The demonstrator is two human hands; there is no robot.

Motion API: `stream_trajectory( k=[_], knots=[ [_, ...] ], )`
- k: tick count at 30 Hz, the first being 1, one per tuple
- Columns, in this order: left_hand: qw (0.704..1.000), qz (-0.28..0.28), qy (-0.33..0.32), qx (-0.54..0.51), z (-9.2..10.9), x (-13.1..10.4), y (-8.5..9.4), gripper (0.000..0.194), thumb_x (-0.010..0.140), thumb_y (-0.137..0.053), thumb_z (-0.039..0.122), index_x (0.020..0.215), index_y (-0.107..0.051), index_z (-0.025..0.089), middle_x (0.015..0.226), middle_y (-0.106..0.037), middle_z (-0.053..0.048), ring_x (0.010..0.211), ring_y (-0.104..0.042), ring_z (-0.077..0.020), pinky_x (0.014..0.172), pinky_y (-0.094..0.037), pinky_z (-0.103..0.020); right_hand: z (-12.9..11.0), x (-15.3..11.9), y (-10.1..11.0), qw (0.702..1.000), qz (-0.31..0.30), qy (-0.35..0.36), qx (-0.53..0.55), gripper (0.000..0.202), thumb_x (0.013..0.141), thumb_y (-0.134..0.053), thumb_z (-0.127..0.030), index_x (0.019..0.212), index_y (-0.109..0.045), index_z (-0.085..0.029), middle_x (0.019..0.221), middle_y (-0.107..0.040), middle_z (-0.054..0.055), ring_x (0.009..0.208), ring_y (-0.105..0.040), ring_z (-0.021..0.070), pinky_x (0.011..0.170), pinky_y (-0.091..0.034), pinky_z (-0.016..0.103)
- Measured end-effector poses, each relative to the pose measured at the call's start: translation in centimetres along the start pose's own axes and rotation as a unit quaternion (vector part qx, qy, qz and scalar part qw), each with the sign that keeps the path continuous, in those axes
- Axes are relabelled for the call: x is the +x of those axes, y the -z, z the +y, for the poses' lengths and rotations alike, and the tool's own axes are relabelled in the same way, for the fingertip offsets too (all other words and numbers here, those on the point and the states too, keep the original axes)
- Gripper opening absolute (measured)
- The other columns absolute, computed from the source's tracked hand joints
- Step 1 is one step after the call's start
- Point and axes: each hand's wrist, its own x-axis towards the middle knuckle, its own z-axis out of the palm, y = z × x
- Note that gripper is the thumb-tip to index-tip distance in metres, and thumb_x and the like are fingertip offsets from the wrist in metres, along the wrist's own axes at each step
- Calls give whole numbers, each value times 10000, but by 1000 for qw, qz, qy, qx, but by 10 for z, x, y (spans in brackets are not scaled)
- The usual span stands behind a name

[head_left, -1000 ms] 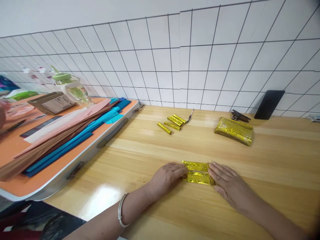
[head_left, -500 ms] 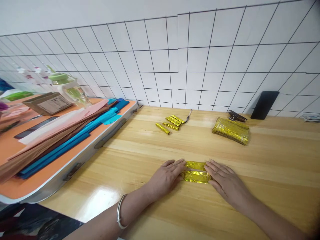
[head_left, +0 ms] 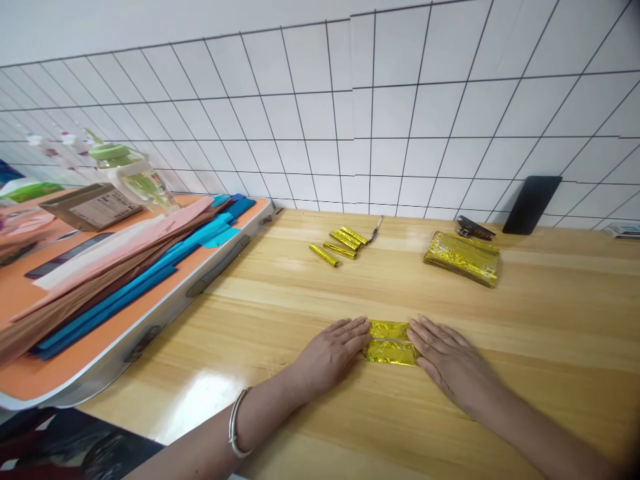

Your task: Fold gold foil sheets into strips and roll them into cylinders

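Observation:
A folded piece of shiny gold foil lies on the wooden table, with a thin pale line running across its middle. My left hand rests on its left end, fingers stretched out flat and pressed close to the foil. On the opposite end lies my right hand, its fingers likewise extended over the foil's edge. Farther back are several narrow gold foil rolls beside a thin pen-like object. A stack of gold foil sheets sits to the right, next to a black clip.
An orange-topped folding table on the left holds blue paper strips, a cardboard box and a green-lidded bottle. A black rectangular object leans on the white tiled wall.
The two gold flaps now lie flatter and closer together, narrowing the line between them. Both hands stay at the foil's ends. The view has shifted slightly.

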Motion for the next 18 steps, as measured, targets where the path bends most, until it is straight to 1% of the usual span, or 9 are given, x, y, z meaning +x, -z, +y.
stream_trajectory(
  k=[5, 7, 10, 13, 16, 18],
  knots=[
    [1000, 13, -5, -9, -1, 0, 1, 394, 931, -379, 207, 1325, -376, 200, 1389, -428, -77, 1320, -333, -179, 1083, -315, -396, 1, 0, 2, 1000, 4, 5, 16, 484, 913, -406, -276, 1391, -339, -241, 1414, -394, 33, 1332, -290, 208, 1047, -317, 436],
    [1000, 5, -12, -9, -1, -1, 3, 420, 933, -378, 232, 1351, -349, 198, 1398, -415, -85, 1327, -321, -189, 1086, -305, -401, 2, -1, 3, 1000, 3, 10, 19, 500, 912, -406, -275, 1402, -317, -226, 1423, -379, 37, 1338, -278, 210, 1050, -318, 437],
    [1000, -19, -20, -8, 1, -3, 7, 498, 922, -411, 339, 1381, -309, 177, 1435, -344, -115, 1354, -255, -231, 1101, -259, -432, 4, -4, 7, 1000, 11, 19, 20, 501, 910, -399, -242, 1403, -316, -195, 1423, -378, 47, 1334, -287, 206, 1052, -330, 424],
    [999, -44, -23, -4, 3, -6, 11, 614, 899, -422, 454, 1408, -254, 155, 1470, -253, -141, 1375, -174, -265, 1111, -206, -459, 4, -9, 14, 999, 39, 24, 26, 489, 902, -409, -207, 1387, -351, -201, 1392, -426, 46, 1312, -333, 199, 1051, -347, 412],
    [998, -47, -30, -4, 5, -8, 14, 679, 884, -409, 520, 1424, -210, 159, 1482, -213, -141, 1383, -134, -269, 1113, -177, -462, 3, -13, 19, 997, 69, 30, 32, 486, 895, -434, -211, 1377, -371, -220, 1361, -468, 44, 1284, -382, 202, 1043, -367, 406],
    [998, -45, -32, -3, 5, -8, 15, 701, 877, -403, 545, 1429, -194, 167, 1485, -204, -137, 1384, -127, -269, 1114, -164, -460, 1, -14, 20, 996, 72, 36, 31, 473, 894, -448, -221, 1364, -395, -221, 1348, -482, 51, 1269, -404, 209, 1035, -377, 410]
  ],
)
